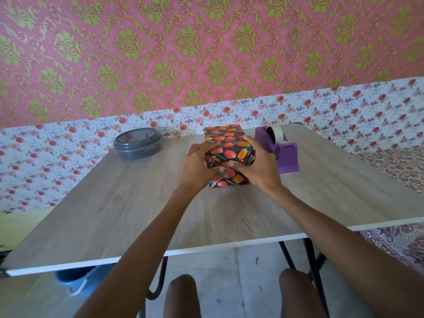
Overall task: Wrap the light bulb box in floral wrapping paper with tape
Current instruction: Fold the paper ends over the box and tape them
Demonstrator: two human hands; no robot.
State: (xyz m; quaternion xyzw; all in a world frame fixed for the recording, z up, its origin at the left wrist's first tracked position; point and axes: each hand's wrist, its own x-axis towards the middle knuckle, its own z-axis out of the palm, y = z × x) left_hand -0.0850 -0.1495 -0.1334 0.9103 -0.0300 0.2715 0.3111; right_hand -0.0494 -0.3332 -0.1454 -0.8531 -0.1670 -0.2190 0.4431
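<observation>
Clamping the wrapped box (pixel 226 154) from both sides, left hand (pixel 197 165) and right hand (pixel 257 164) pinch its near-end flaps; tape dispenser (pixel 281 150) sits nearer the right.

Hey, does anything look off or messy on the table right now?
Mostly tidy. The near end of the wrapped box is unfinished: the floral paper bunches into loose, uneven flaps there while the left hand and right hand press them in. Nothing looks spilled or damaged.

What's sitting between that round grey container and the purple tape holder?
In the head view, the box wrapped in floral paper, held by the left hand and right hand.
</observation>
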